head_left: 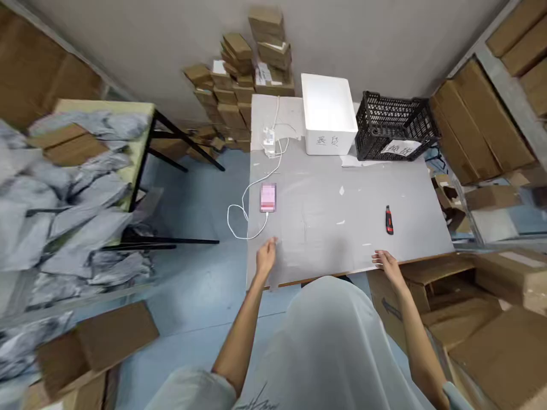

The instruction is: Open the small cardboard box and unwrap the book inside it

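Pale T-shirt fabric (342,341) fills the bottom of the head view, closest to the lens. Past it, the left hand (265,256) is at the near edge of the grey-topped table (316,199), fingers loosely bent around nothing; the smartphone (268,197) lies flat beyond it, screen lit, charging cable (267,216) at its near end. It should be light, stiff, smooth enough to slip and breakable, so best pinched by its long sides, clear of the plug. The right hand (387,265) is open and unloaded, near the red-and-black utility knife (389,221), which should be light and rigid, best gripped around the handle's middle (whether its blade is out, I cannot tell).
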A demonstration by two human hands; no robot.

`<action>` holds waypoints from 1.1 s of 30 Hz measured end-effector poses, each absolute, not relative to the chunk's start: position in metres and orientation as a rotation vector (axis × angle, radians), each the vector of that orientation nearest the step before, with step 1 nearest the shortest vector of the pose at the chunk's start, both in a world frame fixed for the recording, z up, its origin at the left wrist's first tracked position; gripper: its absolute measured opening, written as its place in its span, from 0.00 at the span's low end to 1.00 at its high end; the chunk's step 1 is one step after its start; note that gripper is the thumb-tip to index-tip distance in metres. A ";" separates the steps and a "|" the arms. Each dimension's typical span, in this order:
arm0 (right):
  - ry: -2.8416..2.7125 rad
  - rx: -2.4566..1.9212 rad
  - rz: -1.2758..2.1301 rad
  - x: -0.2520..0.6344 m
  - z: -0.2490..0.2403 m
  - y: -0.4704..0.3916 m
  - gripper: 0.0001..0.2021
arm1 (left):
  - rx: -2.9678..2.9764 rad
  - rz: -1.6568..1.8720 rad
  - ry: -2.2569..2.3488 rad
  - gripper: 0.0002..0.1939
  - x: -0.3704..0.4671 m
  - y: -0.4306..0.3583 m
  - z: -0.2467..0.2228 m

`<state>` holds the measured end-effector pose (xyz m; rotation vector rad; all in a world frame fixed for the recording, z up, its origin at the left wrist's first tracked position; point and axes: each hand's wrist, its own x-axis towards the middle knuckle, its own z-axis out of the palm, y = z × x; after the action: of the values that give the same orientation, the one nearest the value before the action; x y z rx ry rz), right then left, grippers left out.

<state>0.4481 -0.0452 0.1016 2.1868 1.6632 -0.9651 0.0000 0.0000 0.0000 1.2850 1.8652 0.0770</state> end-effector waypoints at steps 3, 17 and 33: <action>1.712 2.096 -0.864 0.478 0.095 -0.017 0.25 | 1.266 0.047 1.786 0.33 0.042 -0.060 0.023; 2.382 1.577 -0.991 0.467 0.120 0.083 0.35 | 1.865 0.413 1.776 0.32 0.203 0.010 0.135; 3.100 1.624 -0.831 0.332 0.118 0.024 0.35 | 1.464 0.582 1.841 0.23 0.231 0.150 0.136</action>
<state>0.3320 0.0238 0.1177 1.6243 3.1000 -0.8306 0.2305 0.1498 0.1356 1.4643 1.8405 0.5824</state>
